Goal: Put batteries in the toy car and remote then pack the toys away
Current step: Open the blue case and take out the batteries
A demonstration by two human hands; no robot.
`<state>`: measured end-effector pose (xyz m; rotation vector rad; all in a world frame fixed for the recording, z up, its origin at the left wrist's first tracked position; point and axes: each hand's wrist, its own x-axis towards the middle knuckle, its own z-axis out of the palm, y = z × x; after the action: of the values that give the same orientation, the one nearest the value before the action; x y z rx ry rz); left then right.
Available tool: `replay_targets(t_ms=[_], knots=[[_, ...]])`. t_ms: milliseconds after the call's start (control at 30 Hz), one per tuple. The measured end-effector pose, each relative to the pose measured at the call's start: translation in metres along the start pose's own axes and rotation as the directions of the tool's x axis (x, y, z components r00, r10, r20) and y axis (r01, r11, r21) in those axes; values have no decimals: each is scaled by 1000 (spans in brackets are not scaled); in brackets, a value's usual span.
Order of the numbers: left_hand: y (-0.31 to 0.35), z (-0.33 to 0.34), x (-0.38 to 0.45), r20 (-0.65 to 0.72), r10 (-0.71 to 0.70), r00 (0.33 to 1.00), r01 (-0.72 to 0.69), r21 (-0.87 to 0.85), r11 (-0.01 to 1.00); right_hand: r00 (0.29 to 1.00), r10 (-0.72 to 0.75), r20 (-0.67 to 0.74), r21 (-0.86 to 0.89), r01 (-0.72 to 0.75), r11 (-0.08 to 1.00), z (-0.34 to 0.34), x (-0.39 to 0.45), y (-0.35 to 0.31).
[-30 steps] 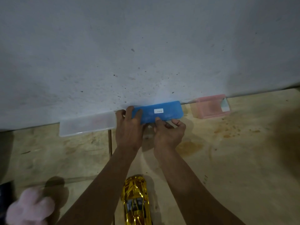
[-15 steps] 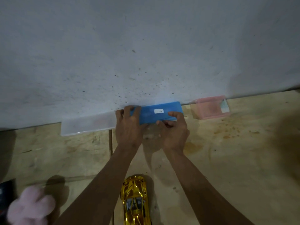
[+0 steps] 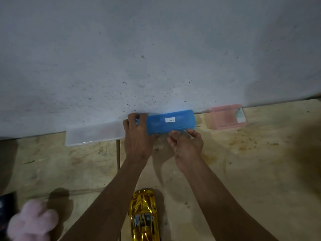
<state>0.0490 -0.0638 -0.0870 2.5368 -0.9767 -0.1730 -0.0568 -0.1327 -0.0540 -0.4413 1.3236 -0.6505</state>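
Long translucent blue plastic box with a small white label on its lid, lying lengthwise against the foot of the speckled grey wall, on the pale wooden floor. Left hand clamped over the left end of that blue box, fingers curled across the top edge and hiding that end. Right hand at the box's near long edge, fingers bent and tips tucked under or against the rim; whether pinching the lid or only touching it, cannot tell.

Just left of the blue box, partly behind the left hand: a long clear frosted plastic box, also flat along the wall. Right of the blue box and apart from it by a small gap: a smaller translucent pink plastic box with a pale blue-white patch at its right end, likewise against the wall.

Nearer the camera than the blue box, well apart from it, between the two forearms: a shiny gold toy car with dark windows, standing on its wheels, nose pointing towards the blue box. Far to the left of the blue box and near the bottom edge: a fluffy pale pink plush toy, blurred, with a dark flat object just beyond it, too cut off to identify
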Motion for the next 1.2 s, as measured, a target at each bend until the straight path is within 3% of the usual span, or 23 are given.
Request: replay_targets(t_ms=[200,367,667,800,900,967,1033,1100,1200], knots=[[4,-3,0,-2,-5,1000,5,3,1000,997,59,-43,80,-56,995,6,-2,-3],[6,-3,1,5,-33,999,33,16,999,990,4,-139,-6,-5,1000,12,0,-2],[14,-8,3,23,-72,997,70,81,994,991,94,-92,74,-87,993,14,-3,-1],[10,-8,1,19,-54,998,53,44,998,991,-5,-135,30,9,1000,16,-5,-4],[7,-7,-3,5,-25,1000,25,-83,996,979,-194,-65,-7,194,981,18,-4,-12],[7,-8,-6,-19,-32,999,28,-165,986,921,-387,42,-185,388,903,16,3,-19],[8,-8,-9,-42,-58,997,47,-239,970,803,-544,243,-425,592,684,12,11,-26],[9,-10,-13,-53,-77,996,57,-300,952,695,-564,445,-547,710,443,7,18,-32],[11,-16,-20,-57,-63,996,44,-286,957,622,-487,613,-614,763,202,-1,23,-42]])
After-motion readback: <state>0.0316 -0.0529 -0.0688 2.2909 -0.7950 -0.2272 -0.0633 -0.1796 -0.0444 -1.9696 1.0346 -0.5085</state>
